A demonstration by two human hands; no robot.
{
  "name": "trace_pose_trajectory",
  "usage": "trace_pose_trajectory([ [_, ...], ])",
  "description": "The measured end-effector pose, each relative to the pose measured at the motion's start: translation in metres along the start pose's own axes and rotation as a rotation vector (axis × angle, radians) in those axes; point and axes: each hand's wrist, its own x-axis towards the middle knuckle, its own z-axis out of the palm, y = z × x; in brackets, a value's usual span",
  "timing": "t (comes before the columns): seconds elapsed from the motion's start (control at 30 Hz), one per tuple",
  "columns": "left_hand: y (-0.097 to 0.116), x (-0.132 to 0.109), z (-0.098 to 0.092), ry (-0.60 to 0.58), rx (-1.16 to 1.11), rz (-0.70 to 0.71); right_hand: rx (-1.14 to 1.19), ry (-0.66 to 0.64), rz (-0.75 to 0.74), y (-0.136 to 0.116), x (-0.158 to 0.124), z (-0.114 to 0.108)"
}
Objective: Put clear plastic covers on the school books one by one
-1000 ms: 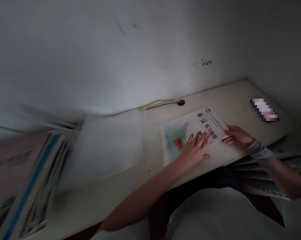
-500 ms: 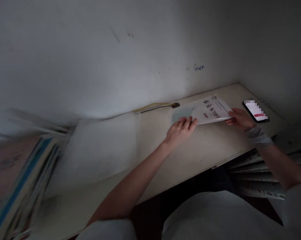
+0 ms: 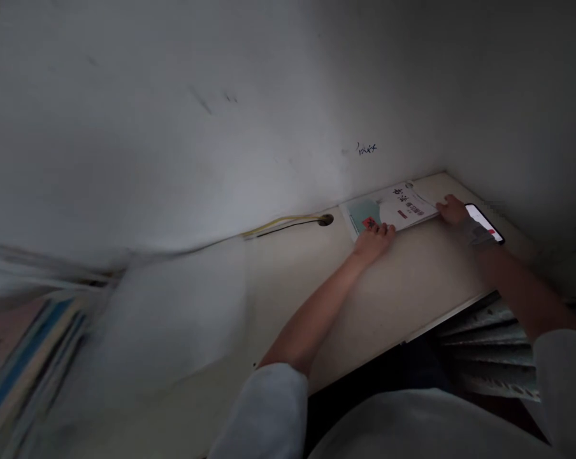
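A thin white booklet (image 3: 397, 207) with black characters and a small red patch lies flat on the pale desk (image 3: 412, 287), close against the wall at the far right. My left hand (image 3: 374, 241) rests on the booklet's near left corner, fingers curled over its edge. My right hand (image 3: 453, 209) touches the booklet's right edge, its fingers closed against it. A grey band wraps my right wrist.
A lit phone (image 3: 483, 223) lies on the desk just right of my right hand. A yellow cable (image 3: 283, 222) runs along the wall to a hole in the desk. Blurred white sheets (image 3: 173, 319) and a stack of books (image 3: 25, 370) fill the left.
Both hands have slid the booklet away from the desk's front edge to the wall in the far right corner. My arms are stretched further out.
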Motion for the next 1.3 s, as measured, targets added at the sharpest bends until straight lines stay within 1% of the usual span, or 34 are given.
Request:
trace_pose_trajectory([
  [0.07,-0.001,0.000,0.001,-0.004,-0.005,0.001,-0.392,0.046,-0.200,-0.002,-0.006,0.000],
  [0.1,-0.001,-0.001,0.001,-0.007,-0.008,0.001,-0.555,0.018,-0.308,-0.003,-0.009,0.002],
  [0.17,-0.002,-0.002,0.001,-0.014,-0.011,0.000,-0.896,-0.135,-0.581,-0.004,-0.016,0.008],
  [0.2,-0.003,-0.003,0.001,-0.017,-0.013,-0.003,-0.998,-0.219,-0.691,-0.005,-0.018,0.012],
  [0.23,-0.003,-0.004,0.001,-0.019,-0.017,-0.008,-1.072,-0.274,-0.775,-0.004,-0.020,0.016],
  [0.27,-0.003,-0.004,0.001,-0.019,-0.023,-0.011,-1.130,-0.296,-0.834,-0.003,-0.020,0.019],
  [0.33,-0.003,-0.005,0.001,-0.009,-0.032,-0.016,-1.205,-0.291,-0.895,0.000,-0.019,0.023],
  [0.47,-0.002,-0.004,0.002,0.013,-0.006,0.007,-1.260,-0.261,-0.986,0.011,-0.015,0.025],
  [0.57,-0.004,-0.001,0.001,0.002,0.004,0.057,-1.279,-0.228,-1.026,0.014,-0.014,0.024],
  [0.67,-0.007,0.003,-0.001,0.006,0.004,0.092,-1.291,-0.203,-1.027,0.010,-0.014,0.023],
  [0.73,-0.009,0.003,-0.002,0.021,0.005,0.112,-1.319,-0.192,-1.000,0.006,-0.014,0.022],
  [0.83,-0.011,-0.002,0.001,0.023,0.001,0.155,-1.369,-0.211,-0.937,0.004,-0.013,0.022],
  [0.93,-0.015,-0.006,0.008,-0.027,-0.043,0.178,-1.391,-0.251,-0.880,0.002,-0.012,0.021],
  [1.07,-0.022,-0.008,0.012,-0.152,-0.146,0.162,-1.402,-0.323,-0.798,-0.007,-0.013,0.016],
  [1.13,-0.025,-0.009,0.012,-0.197,-0.189,0.159,-1.387,-0.345,-0.801,-0.013,-0.018,0.013],
  [1.2,-0.025,-0.011,0.011,-0.213,-0.211,0.169,-1.335,-0.345,-0.835,-0.016,-0.025,0.015],
  [1.3,-0.021,-0.016,0.009,-0.191,-0.225,0.151,-1.199,-0.283,-0.886,-0.013,-0.035,0.029],
])
